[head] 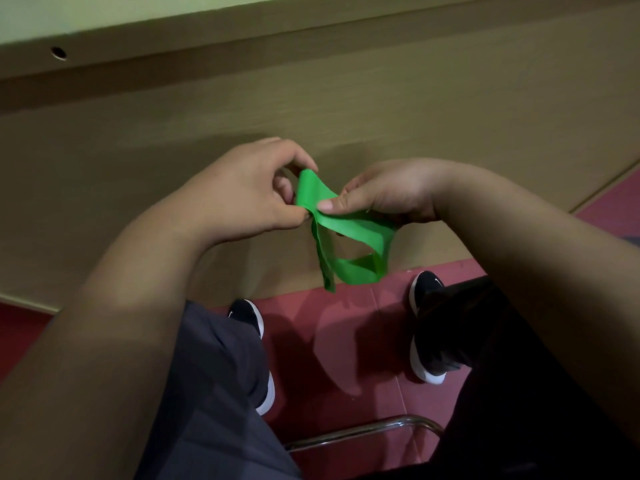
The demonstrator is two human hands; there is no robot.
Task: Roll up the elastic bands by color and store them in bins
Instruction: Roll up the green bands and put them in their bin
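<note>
The person holds a green elastic band (317, 197) in the air between both hands, in front of a tan wooden panel (415, 109) and above the red floor (332, 341); the left hand (242, 195) pinches the band's upper fold between thumb and curled fingers; the right hand (384, 195) grips it just beside, thumb pressed flat on the green strip, the other fingers curled beneath and mostly hidden; the two hands sit close together, nearly touching through the band. The rest of the band hangs below the hands in a loose twisted loop, its lowest end dangling free, touching nothing. Below, two black shoes with white soles (249, 317) stand on the floor, well apart; a chrome bar (363, 431) curves between the knees.
</note>
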